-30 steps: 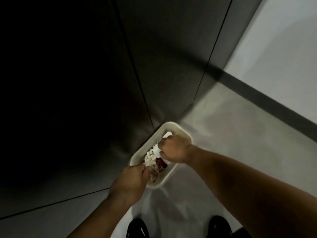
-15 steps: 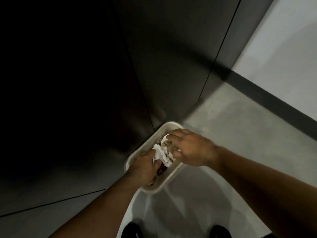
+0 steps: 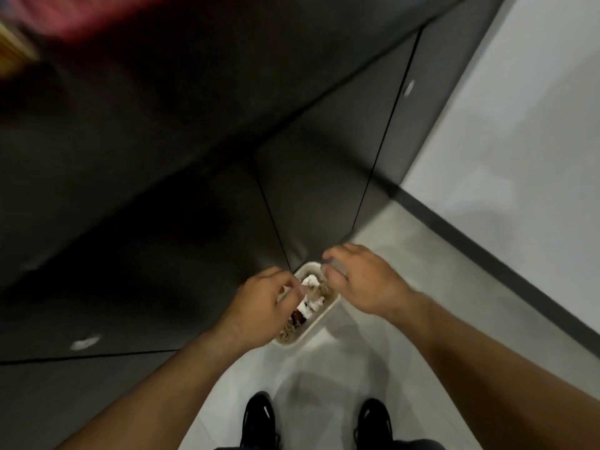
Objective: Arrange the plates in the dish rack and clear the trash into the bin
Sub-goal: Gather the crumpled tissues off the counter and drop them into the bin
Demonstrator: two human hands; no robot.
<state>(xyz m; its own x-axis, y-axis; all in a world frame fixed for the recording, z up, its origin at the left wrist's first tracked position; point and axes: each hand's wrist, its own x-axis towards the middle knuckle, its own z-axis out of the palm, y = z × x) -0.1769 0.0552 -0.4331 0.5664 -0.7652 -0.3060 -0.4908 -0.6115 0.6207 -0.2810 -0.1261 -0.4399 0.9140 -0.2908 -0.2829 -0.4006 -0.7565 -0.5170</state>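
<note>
A small cream rectangular bin [image 3: 321, 324] stands on the floor against the dark cabinet. Crumpled white paper and brown scraps of trash [image 3: 310, 302] fill it. My left hand [image 3: 263, 303] hovers over the bin's left side with its fingers loosely curled and nothing visible in them. My right hand [image 3: 365, 280] hangs above the bin's far right corner, fingers relaxed and blurred, with nothing in it. No plates or dish rack are in view.
Dark cabinet fronts [image 3: 194, 190] rise behind and left of the bin. A pale wall [image 3: 519, 141] with a dark skirting [image 3: 487, 258] runs along the right. My two black shoes [image 3: 259, 417] stand on the light floor below.
Both hands have risen out of the bin and let go of the paper, which now lies inside. The view has lifted and pulled back.
</note>
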